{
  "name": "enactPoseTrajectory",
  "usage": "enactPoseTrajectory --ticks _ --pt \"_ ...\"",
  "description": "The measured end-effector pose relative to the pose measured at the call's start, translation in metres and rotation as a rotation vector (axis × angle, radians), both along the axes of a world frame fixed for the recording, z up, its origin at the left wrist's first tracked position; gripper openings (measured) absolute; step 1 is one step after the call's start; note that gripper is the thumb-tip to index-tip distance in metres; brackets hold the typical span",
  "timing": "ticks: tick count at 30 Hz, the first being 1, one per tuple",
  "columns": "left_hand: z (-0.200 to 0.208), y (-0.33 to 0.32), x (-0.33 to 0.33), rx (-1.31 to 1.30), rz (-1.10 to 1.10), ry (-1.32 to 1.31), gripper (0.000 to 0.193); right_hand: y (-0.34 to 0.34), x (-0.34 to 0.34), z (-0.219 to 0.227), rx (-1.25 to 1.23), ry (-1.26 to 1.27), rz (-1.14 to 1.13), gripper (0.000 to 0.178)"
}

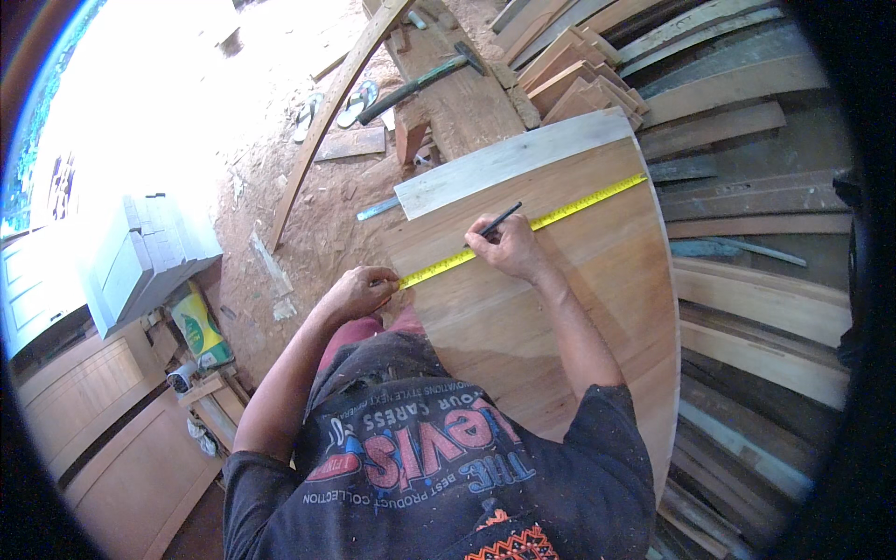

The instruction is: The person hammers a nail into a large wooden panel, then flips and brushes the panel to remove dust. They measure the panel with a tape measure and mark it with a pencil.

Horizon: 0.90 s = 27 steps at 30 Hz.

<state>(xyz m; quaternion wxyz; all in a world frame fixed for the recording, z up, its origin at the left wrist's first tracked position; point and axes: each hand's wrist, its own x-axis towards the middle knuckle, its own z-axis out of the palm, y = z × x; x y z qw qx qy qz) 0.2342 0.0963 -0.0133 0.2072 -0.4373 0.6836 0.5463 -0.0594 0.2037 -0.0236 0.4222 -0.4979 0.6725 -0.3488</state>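
Note:
A yellow tape measure blade [583,203] stretches across a large brown plywood sheet [597,308], slanting up to the sheet's right edge. My left hand [359,294] is closed at the near left end of the blade, by the sheet's left edge; whether the tape's case is inside the hand is hidden. Over the middle of the blade, my right hand [509,250] pinches a dark pencil [505,218], its upper end tilted up to the right. A pale, whitish board [518,163] lies along the far edge of the sheet.
Beyond the sheet, a hammer [420,86] rests on a rough wooden bench [467,117]. A long curved wood strip [327,126] leans nearby, beside flip-flops [358,103]. Stacked planks [761,289] crowd the right. White panels [140,257] and a yellow-green bag [199,327] stand left.

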Motion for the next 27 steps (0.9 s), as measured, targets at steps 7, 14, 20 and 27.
enactPoseTrajectory --ticks 7,14,20,27 --pt "0.0002 -0.0011 -0.0002 0.02 0.001 -0.014 0.035 -0.0004 -0.0026 -0.0021 0.013 0.017 0.007 0.017" --pt "-0.0023 -0.0011 0.0011 0.021 0.019 -0.005 0.035 -0.001 -0.0054 -0.0052 0.04 0.033 0.053 0.016" --pt "-0.0031 -0.0015 0.0014 -0.034 -0.039 0.014 0.035 -0.0016 -0.0066 -0.0066 0.06 0.041 0.07 0.016" --pt "0.0014 -0.0043 -0.0019 0.06 -0.006 -0.031 0.037 -0.002 -0.0062 -0.0082 0.058 0.018 0.067 0.015"
